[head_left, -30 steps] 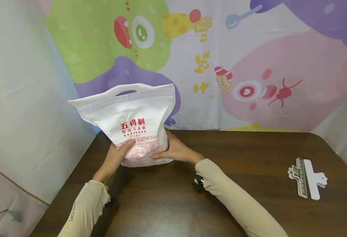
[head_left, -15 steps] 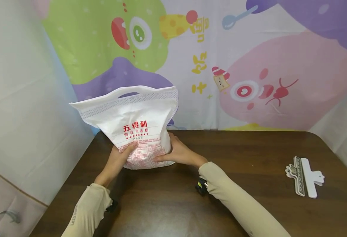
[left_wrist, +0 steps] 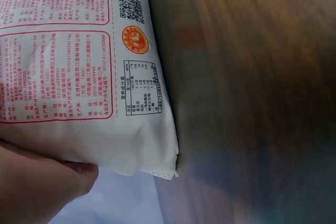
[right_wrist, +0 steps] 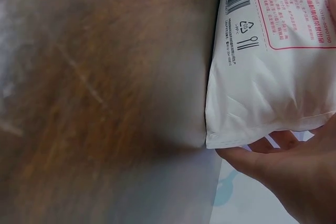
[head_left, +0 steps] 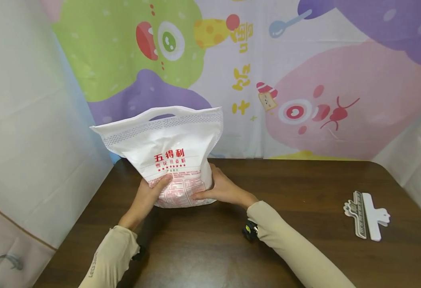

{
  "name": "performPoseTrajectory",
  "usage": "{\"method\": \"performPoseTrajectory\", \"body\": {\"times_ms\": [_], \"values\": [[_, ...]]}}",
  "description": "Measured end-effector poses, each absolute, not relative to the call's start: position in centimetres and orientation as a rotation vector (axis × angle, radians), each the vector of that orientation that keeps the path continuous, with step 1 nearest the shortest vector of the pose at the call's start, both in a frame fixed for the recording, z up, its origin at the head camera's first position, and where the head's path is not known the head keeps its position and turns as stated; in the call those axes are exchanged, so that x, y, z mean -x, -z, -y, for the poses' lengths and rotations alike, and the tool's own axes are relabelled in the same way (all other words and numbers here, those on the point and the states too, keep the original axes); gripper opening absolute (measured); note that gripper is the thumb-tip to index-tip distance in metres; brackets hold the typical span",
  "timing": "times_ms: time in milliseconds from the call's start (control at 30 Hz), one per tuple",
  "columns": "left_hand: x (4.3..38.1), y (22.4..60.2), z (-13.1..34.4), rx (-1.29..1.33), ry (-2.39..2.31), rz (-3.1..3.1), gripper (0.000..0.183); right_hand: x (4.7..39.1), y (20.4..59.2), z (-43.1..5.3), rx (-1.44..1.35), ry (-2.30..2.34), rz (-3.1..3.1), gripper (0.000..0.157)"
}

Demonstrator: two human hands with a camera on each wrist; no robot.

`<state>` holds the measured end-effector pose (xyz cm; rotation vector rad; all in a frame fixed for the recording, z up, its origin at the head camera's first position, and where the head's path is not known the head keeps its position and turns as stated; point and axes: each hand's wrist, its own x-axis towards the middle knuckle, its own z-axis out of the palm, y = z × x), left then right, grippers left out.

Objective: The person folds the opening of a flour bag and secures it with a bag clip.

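A white flour bag [head_left: 181, 140] with red Chinese print and a cut-out handle at its top stands upright near the table's back edge, leaning slightly. My left hand [head_left: 149, 196] grips its left side, the thumb lying across the printed front. On the other side my right hand [head_left: 228, 188] holds it, thumb also on the front; most fingers of both hands are hidden behind the bag in the head view. In the right wrist view, fingers [right_wrist: 247, 161] curl by a lower corner. The bag's bottom edge lies at the tabletop; whether it touches cannot be told.
Two large bulldog-type clips, one grey-patterned [head_left: 359, 216] and one white [head_left: 372, 218], lie side by side on the right of the dark wooden table [head_left: 296, 240]. A cartoon-printed cloth [head_left: 232, 132] hangs behind the table. Pale sheeting [head_left: 23, 120] covers the left side.
Both hands have shifted the flour bag a little to the right and slightly lower in the head view. Their grip looks the same. The clips have drifted slightly left with the camera view.
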<state>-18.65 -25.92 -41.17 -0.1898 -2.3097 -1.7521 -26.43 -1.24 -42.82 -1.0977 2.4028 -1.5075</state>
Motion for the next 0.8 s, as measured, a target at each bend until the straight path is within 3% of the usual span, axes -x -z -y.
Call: {"method": "performPoseTrajectory", "body": {"times_ms": [433, 800], "values": [[18.3, 41.2, 24.7, 0.221, 1.811, 2.283, 0.039, 25.4, 42.8, -0.3, 0.932, 1.448, -2.450, 0.110], [18.0, 41.5, 23.9, 0.266, 1.824, 2.259, 0.040, 24.9, 43.0, -1.3, 0.929, 1.459, -2.460, 0.109]]}}
